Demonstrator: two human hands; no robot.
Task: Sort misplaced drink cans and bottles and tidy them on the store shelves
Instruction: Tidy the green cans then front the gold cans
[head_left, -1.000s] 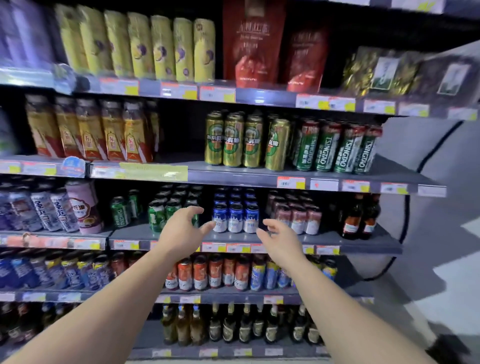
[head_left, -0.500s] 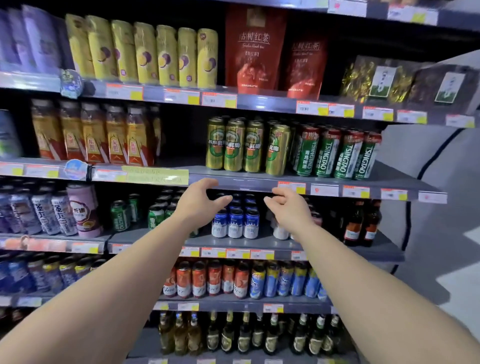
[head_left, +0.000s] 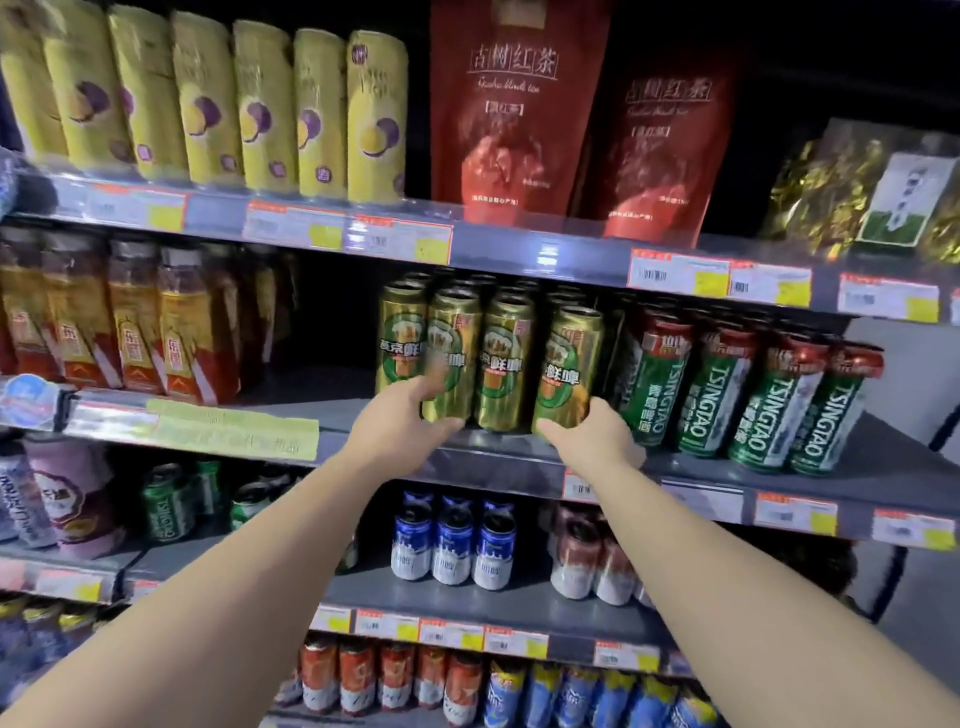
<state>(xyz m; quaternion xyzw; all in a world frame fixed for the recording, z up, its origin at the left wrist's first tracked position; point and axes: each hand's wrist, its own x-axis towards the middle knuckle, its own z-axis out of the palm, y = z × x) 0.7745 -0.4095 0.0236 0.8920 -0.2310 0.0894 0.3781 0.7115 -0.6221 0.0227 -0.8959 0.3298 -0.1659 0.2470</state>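
A row of tall gold-and-green beer cans (head_left: 506, 358) stands at the front of the grey middle shelf (head_left: 498, 460), with more of them behind. My left hand (head_left: 400, 428) wraps the base of the second gold can (head_left: 454, 338) from the left, thumb up on its face. My right hand (head_left: 595, 436) holds the base of the rightmost gold can (head_left: 571, 364), which leans slightly. Green Tsingtao cans (head_left: 753, 395) stand tilted directly to the right, touching the gold row.
Orange tea bottles (head_left: 130, 332) fill the same shelf's left side. Yellow packets (head_left: 270, 104) and red tea bags (head_left: 519, 104) sit above. Blue cans (head_left: 452, 545), red-white cans (head_left: 587, 561) and small green cans (head_left: 169, 506) stand one shelf down.
Both hands rose from the blue-can shelf to the shelf above and closed on the bases of the gold cans. The camera came closer to the shelves.
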